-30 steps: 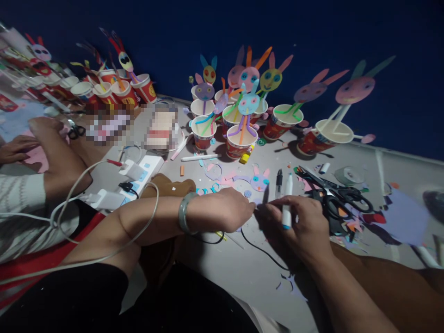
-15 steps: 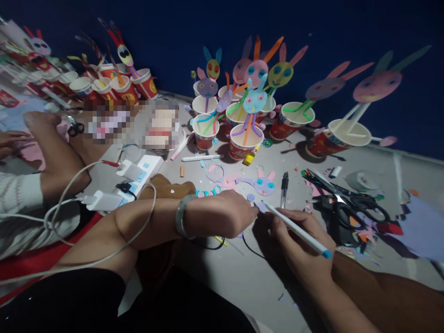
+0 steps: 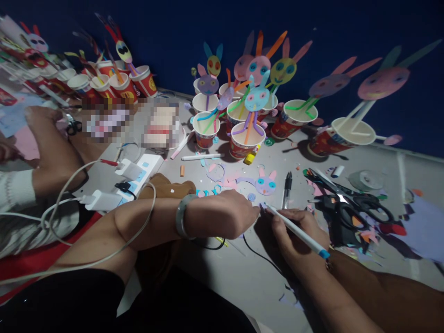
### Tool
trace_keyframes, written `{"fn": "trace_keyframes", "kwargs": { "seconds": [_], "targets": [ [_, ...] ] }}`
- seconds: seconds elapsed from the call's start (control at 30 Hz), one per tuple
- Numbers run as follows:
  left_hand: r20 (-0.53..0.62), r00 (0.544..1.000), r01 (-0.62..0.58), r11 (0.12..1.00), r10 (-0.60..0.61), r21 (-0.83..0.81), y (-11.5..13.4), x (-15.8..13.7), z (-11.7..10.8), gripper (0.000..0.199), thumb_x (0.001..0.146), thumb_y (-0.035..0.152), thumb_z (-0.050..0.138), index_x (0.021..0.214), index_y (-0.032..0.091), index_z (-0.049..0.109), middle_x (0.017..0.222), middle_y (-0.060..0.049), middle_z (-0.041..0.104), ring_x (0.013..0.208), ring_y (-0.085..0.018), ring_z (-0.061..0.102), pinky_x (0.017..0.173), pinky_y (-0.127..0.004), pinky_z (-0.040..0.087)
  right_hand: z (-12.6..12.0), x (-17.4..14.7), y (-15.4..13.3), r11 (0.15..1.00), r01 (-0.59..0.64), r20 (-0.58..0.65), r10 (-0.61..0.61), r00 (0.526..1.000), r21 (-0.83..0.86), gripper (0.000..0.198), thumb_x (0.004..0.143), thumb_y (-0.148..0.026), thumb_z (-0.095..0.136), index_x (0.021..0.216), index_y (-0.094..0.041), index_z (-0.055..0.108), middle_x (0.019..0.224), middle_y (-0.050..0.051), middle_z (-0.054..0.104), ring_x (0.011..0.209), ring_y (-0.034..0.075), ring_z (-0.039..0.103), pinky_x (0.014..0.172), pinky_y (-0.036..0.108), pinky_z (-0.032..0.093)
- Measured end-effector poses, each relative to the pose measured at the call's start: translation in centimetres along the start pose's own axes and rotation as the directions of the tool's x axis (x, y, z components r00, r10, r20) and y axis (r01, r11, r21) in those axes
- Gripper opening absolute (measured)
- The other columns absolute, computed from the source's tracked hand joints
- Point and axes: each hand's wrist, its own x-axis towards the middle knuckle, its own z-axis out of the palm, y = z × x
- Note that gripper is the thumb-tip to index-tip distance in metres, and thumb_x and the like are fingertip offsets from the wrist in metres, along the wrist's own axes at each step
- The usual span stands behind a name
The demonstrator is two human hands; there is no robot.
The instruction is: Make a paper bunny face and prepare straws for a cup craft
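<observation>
My left hand (image 3: 233,215), with a jade-like bangle at the wrist, rests on the table with its fingers curled and pressed together. Its fingertips meet a small purple paper piece (image 3: 262,208), mostly hidden between my hands. In my right hand (image 3: 301,236) is a white felt-tip marker (image 3: 299,231) with a blue end, its tip pointing down at the paper piece. Just beyond lies a purple paper rabbit head (image 3: 265,185) with pink ears and blue eyes. A small purple paper disc (image 3: 251,197) is near my left fingertips, and a black pen (image 3: 286,190) lies beyond my right hand.
Paper cups (image 3: 247,144) with rabbit figures line the back. Scissors (image 3: 350,203) and paper scraps lie to the right. A power strip (image 3: 147,169) with plugged chargers is at left; its white cable crosses my left arm. Another person's arm (image 3: 55,148) is at far left.
The marker's blue end has swung slightly left as my right hand shifts a little. My left hand stays in nearly the same place. The view has moved slightly.
</observation>
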Motion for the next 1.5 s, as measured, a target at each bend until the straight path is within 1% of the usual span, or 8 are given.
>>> {"fn": "trace_keyframes", "kwargs": {
  "seconds": [0.17, 0.3, 0.43, 0.6, 0.87, 1.1, 1.27, 1.5],
  "targets": [
    [-0.008, 1.0, 0.002, 1.0, -0.003, -0.023, -0.1, 0.1, 0.0, 0.049, 0.09, 0.021, 0.054, 0.139, 0.018, 0.054, 0.088, -0.011, 0.072, 0.081, -0.023, 0.067, 0.07, -0.032, 0.048, 0.4, 0.4, 0.3, 0.998, 0.062, -0.029, -0.062, 0.998, -0.005, 0.025, 0.092, -0.048, 0.058, 0.092, -0.023, 0.062, 0.083, 0.006, 0.076, 0.071, 0.023, 0.073, 0.062, 0.033, 0.054],
    [0.039, 0.999, 0.027, 0.999, -0.026, -0.024, 0.1, 0.0, -0.3, 0.051, 0.09, 0.02, 0.053, 0.141, 0.017, 0.052, 0.094, -0.012, 0.073, 0.083, -0.023, 0.067, 0.07, -0.032, 0.048, 0.4, 0.7, 0.0, 0.997, 0.074, 0.005, -0.074, 0.997, -0.012, 0.021, 0.091, -0.044, 0.058, 0.09, -0.024, 0.06, 0.082, 0.006, 0.076, 0.071, 0.023, 0.073, 0.06, 0.032, 0.054],
    [0.027, 1.0, 0.004, 1.0, -0.004, -0.009, 0.2, -0.2, -0.4, 0.05, 0.091, 0.019, 0.051, 0.141, 0.015, 0.052, 0.099, -0.014, 0.073, 0.086, -0.023, 0.068, 0.068, -0.031, 0.048, 0.3, 0.7, -0.1, 0.994, 0.109, -0.006, -0.109, 0.994, -0.007, 0.018, 0.092, -0.042, 0.058, 0.092, -0.024, 0.059, 0.083, 0.005, 0.076, 0.072, 0.023, 0.073, 0.06, 0.032, 0.053],
    [0.045, 0.999, 0.017, 1.0, -0.016, -0.012, 0.4, -0.5, -0.7, 0.047, 0.091, 0.019, 0.05, 0.137, 0.014, 0.055, 0.096, -0.013, 0.073, 0.083, -0.022, 0.067, 0.064, -0.03, 0.046, 0.3, 0.7, -0.1, 0.994, 0.112, 0.005, -0.112, 0.994, 0.011, 0.018, 0.092, -0.042, 0.057, 0.091, -0.024, 0.061, 0.08, 0.004, 0.075, 0.067, 0.021, 0.072, 0.059, 0.03, 0.052],
    [-0.072, 0.997, -0.037, 0.999, 0.037, 0.004, -0.2, 0.2, 1.0, 0.043, 0.09, 0.021, 0.053, 0.132, 0.015, 0.056, 0.083, -0.01, 0.07, 0.076, -0.021, 0.065, 0.062, -0.029, 0.045, 0.2, 0.6, 0.0, 0.995, 0.099, -0.008, -0.099, 0.995, -0.011, 0.019, 0.092, -0.041, 0.057, 0.087, -0.023, 0.061, 0.072, 0.004, 0.073, 0.058, 0.02, 0.068, 0.052, 0.029, 0.049],
    [-0.03, 0.999, -0.027, 1.0, 0.027, -0.01, -0.1, 0.1, 0.8, 0.044, 0.09, 0.018, 0.052, 0.133, 0.014, 0.056, 0.087, -0.011, 0.072, 0.076, -0.021, 0.065, 0.06, -0.029, 0.043, 0.3, 0.6, -0.1, 0.991, 0.133, 0.007, -0.133, 0.991, -0.011, 0.019, 0.092, -0.04, 0.058, 0.09, -0.022, 0.063, 0.075, 0.004, 0.075, 0.061, 0.02, 0.07, 0.055, 0.029, 0.05],
    [-0.097, 0.994, -0.049, 0.999, 0.05, 0.005, -0.2, -0.1, 1.1, 0.041, 0.091, 0.016, 0.048, 0.131, 0.013, 0.058, 0.084, -0.011, 0.071, 0.073, -0.02, 0.064, 0.059, -0.029, 0.041, 0.3, 0.7, 0.1, 0.991, 0.132, 0.012, -0.132, 0.991, 0.006, 0.02, 0.092, -0.041, 0.059, 0.09, -0.021, 0.065, 0.076, 0.005, 0.075, 0.063, 0.021, 0.07, 0.056, 0.03, 0.051],
    [-0.15, 0.985, -0.075, 0.996, 0.081, 0.041, -0.6, 0.6, 2.4, 0.042, 0.086, 0.02, 0.058, 0.127, 0.014, 0.059, 0.079, -0.008, 0.069, 0.068, -0.02, 0.062, 0.059, -0.03, 0.041, 0.3, 0.6, 0.0, 0.998, 0.061, 0.05, -0.062, 0.997, 0.03, 0.025, 0.092, -0.045, 0.057, 0.089, -0.021, 0.065, 0.078, 0.007, 0.076, 0.064, 0.023, 0.072, 0.056, 0.031, 0.054]
  ]
}}
